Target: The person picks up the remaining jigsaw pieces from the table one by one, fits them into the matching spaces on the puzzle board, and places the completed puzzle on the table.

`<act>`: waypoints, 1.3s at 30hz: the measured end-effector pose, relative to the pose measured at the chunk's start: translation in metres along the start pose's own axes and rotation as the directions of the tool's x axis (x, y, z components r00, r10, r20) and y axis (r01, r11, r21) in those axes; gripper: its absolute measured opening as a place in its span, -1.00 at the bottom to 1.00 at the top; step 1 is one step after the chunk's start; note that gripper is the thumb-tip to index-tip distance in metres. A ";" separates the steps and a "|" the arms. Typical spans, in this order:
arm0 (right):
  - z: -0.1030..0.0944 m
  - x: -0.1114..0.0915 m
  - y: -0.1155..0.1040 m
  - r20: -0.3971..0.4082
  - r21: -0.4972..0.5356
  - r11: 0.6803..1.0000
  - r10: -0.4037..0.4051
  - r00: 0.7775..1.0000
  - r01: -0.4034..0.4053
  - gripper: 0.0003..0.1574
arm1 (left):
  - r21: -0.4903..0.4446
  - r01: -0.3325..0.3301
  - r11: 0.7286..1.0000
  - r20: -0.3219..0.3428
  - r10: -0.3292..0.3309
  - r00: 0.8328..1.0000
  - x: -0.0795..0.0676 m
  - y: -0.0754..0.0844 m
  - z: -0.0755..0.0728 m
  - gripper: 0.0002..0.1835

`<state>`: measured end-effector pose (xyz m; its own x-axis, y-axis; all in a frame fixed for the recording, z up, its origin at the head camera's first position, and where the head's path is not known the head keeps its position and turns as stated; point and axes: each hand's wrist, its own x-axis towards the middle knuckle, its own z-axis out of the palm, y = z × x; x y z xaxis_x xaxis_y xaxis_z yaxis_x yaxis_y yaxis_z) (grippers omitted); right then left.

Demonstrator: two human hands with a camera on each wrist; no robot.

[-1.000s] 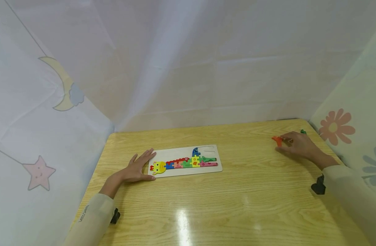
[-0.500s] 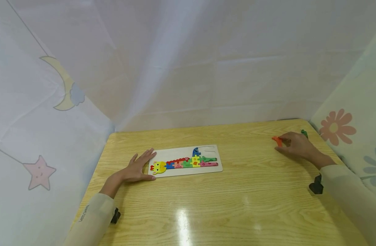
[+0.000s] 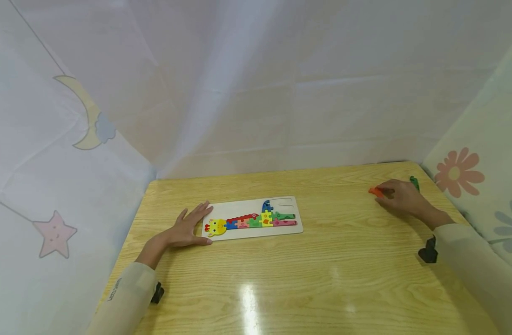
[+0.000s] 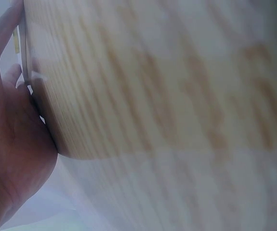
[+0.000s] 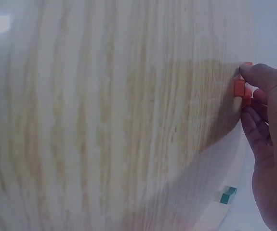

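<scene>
A white giraffe puzzle board (image 3: 239, 207) lies on the table, its colourful pieces forming a yellow head, a neck, a body and two legs pointing right. At its upper right, an outlined recess shows bare board. My left hand (image 3: 185, 231) rests at the board's left end, fingers spread over the edge and thumb along the lower corner. Over at the right of the table, my right hand (image 3: 402, 199) pinches an orange puzzle piece (image 3: 376, 191) between thumb and fingertips. In the right wrist view the orange piece (image 5: 240, 88) shows between the thumb and fingers.
A green puzzle piece (image 3: 414, 182) lies near the table's far right corner, just beyond the right hand. The wooden table (image 3: 306, 279) is bordered by pale printed cloth walls (image 3: 222, 116) at the back and both sides.
The orange piece has turned and tilted in my right fingers. The right hand has shifted slightly, leaving more of the green piece showing. My left hand stays in place.
</scene>
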<state>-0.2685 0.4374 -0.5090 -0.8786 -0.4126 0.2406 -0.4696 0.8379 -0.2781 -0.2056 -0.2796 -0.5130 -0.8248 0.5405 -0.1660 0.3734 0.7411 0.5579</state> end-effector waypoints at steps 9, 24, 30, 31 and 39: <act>0.000 0.001 -0.001 0.015 0.012 1.000 0.011 1.000 -0.011 -0.59 | -0.004 0.001 1.000 0.004 -0.001 1.000 -0.001 0.004 -0.002 0.19; -0.001 0.002 -0.004 -0.036 0.029 0.999 -0.044 0.998 0.045 -0.64 | -0.003 -0.001 1.000 0.004 0.001 1.000 -0.001 0.003 -0.002 0.19; -0.005 0.002 -0.006 -0.026 0.034 0.999 -0.034 0.999 0.035 -0.63 | -0.004 0.000 1.000 0.004 0.000 1.000 -0.001 0.005 -0.002 0.19; -0.005 0.002 -0.006 -0.020 0.044 0.999 -0.031 0.999 0.032 -0.62 | -0.003 0.001 1.000 0.003 -0.001 1.000 -0.001 0.005 -0.002 0.19; -0.012 0.004 -0.010 0.004 0.107 0.994 -0.016 1.000 0.016 -0.59 | -0.010 0.002 1.000 0.003 -0.002 1.000 -0.002 0.003 -0.001 0.20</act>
<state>-0.2663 0.4313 -0.4941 -0.8712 -0.4274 0.2417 -0.4900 0.7881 -0.3726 -0.2034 -0.2788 -0.5100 -0.8241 0.5403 -0.1698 0.3676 0.7384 0.5654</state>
